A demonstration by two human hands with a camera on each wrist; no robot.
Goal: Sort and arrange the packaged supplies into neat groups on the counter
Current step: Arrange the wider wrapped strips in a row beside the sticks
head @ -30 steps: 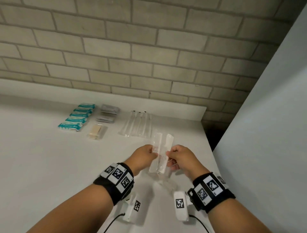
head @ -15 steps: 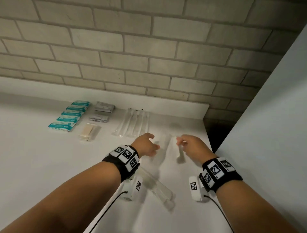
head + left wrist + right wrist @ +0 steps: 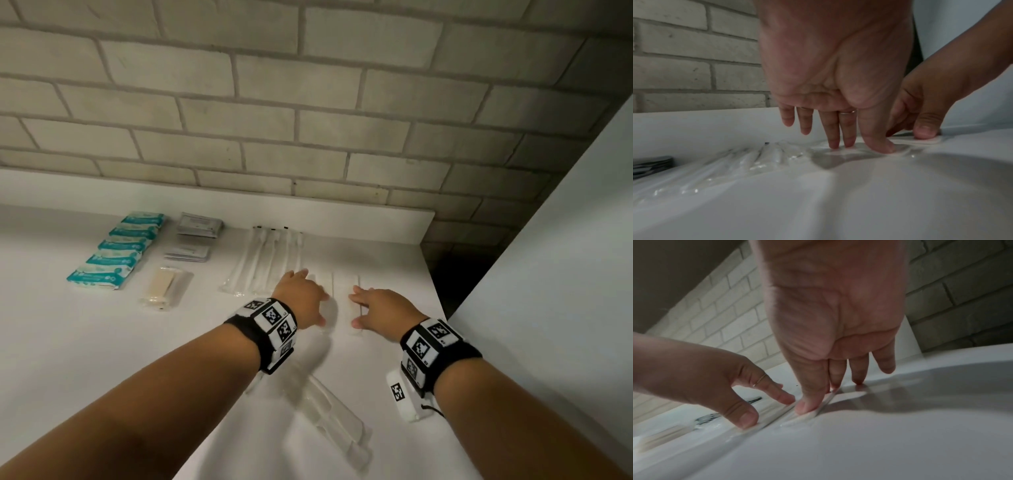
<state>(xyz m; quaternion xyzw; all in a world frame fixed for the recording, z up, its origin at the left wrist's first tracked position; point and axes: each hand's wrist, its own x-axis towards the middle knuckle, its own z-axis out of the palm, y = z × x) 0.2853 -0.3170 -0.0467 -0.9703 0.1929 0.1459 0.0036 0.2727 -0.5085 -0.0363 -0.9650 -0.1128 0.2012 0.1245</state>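
Head view: left hand [image 3: 301, 298] and right hand [image 3: 375, 310], fingers [image 3: 833, 136] straight, press two clear packets [image 3: 344, 301] flat on counter [image 3: 68, 342], 3 o'clock of tube row [image 3: 263, 263], likely aligning new group.

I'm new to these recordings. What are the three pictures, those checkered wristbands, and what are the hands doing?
No machine here: a person wears cameras. One picture looks down from the head; the other two look along each wrist, held by the checkered bands. The left hand and right hand press two clear flat packets onto the white counter with straight fingers; nothing is in a closed grip. Behind lie teal packs, grey sachets, a beige packet and long clear sleeves. More clear packets wait nearer the person.
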